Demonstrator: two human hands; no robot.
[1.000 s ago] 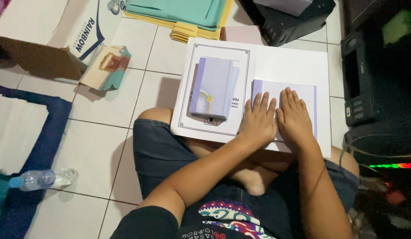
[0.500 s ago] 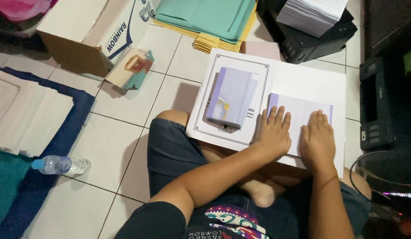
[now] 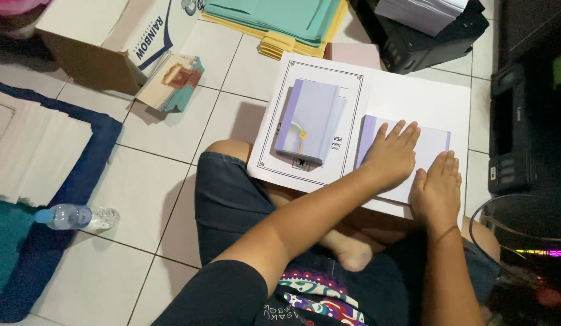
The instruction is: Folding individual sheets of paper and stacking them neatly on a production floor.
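I sit cross-legged on a tiled floor with a large white sheet [image 3: 413,90] across my lap. A pale purple booklet stack [image 3: 431,145] lies on its right half. My left hand [image 3: 392,154] rests flat on that stack, fingers spread. My right hand [image 3: 437,190] presses flat on the stack's near right corner, fingers together. A second stack of lavender booklets [image 3: 307,121] lies on the sheet's left half, untouched.
A cardboard box [image 3: 105,42] and a small card pack [image 3: 171,81] sit at the far left. Teal and yellow folders [image 3: 274,18] lie ahead. A black printer [image 3: 431,30] holds paper. A water bottle [image 3: 75,216] lies on a blue mat [image 3: 69,181].
The view shifted slightly. My right hand slid back toward the stack's near corner while my left hand stayed flat on the purple stack.
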